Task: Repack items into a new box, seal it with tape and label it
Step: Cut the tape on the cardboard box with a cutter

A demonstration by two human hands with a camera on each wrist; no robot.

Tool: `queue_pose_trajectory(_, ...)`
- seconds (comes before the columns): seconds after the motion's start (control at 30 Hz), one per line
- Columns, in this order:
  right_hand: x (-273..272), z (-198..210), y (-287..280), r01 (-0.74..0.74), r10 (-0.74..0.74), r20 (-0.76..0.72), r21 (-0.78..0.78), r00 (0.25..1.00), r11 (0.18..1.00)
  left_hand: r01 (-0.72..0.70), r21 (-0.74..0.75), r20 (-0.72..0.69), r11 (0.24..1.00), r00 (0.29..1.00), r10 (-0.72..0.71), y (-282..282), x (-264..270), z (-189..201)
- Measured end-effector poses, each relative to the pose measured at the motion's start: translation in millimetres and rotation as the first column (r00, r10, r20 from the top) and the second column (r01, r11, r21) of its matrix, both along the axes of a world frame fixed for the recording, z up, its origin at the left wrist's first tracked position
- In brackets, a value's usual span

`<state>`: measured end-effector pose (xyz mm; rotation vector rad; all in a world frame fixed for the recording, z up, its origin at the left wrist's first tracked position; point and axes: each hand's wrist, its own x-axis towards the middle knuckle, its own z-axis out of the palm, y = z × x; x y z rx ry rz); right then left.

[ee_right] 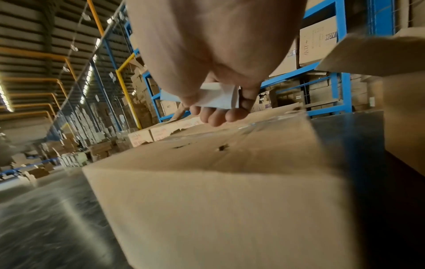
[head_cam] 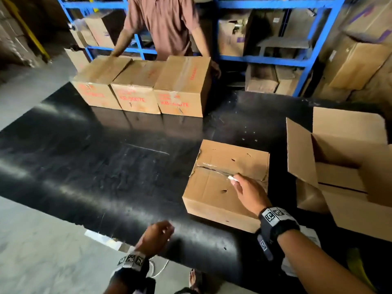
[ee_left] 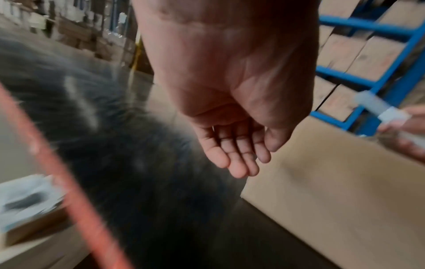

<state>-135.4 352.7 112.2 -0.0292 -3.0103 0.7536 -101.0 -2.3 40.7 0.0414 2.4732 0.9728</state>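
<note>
A closed, worn cardboard box (head_cam: pixel 214 187) with a taped top seam sits on the black table (head_cam: pixel 106 166) near the front right. My right hand (head_cam: pixel 235 179) is over that seam and pinches a small white object (head_cam: pixel 230 177), whose tip is at the tape. In the right wrist view the white object (ee_right: pixel 216 98) sits between thumb and fingers above the box (ee_right: pixel 218 200). My left hand (head_cam: pixel 158 235) hovers over the table's front edge, left of the box and apart from it. Its fingers (ee_left: pixel 236 158) are relaxed and hold nothing. An open cardboard box (head_cam: pixel 339 162) stands at the right.
Three closed boxes with red writing (head_cam: pixel 137 90) stand in a row at the table's far edge, and a person in a brown shirt (head_cam: pixel 165 24) has hands on them. Blue shelving (head_cam: pixel 307 58) full of cartons stands behind. A wide bare stretch of table lies to the left.
</note>
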Motion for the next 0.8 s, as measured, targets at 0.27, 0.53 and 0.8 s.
queue_pose_trajectory(0.27,-62.5,4.6,-37.4,0.001,-0.008,0.126,0.052,0.992,0.999,0.122,0.113,-0.069,0.986,0.991,-0.115,64.2,-138.3,36.4)
queue_pose_trajectory(0.53,-100.1,10.5,-55.9,-0.098,0.059,0.224,0.168,0.973,0.981,0.153,0.151,0.028,0.977,0.987,-0.159,107.4,-155.3,25.0)
queue_pose_trajectory(0.8,-104.2,14.1,-52.5,-0.158,0.104,0.219,0.243,0.97,0.957,0.142,0.156,-0.042,0.978,0.99,-0.137,106.5,-150.6,19.5)
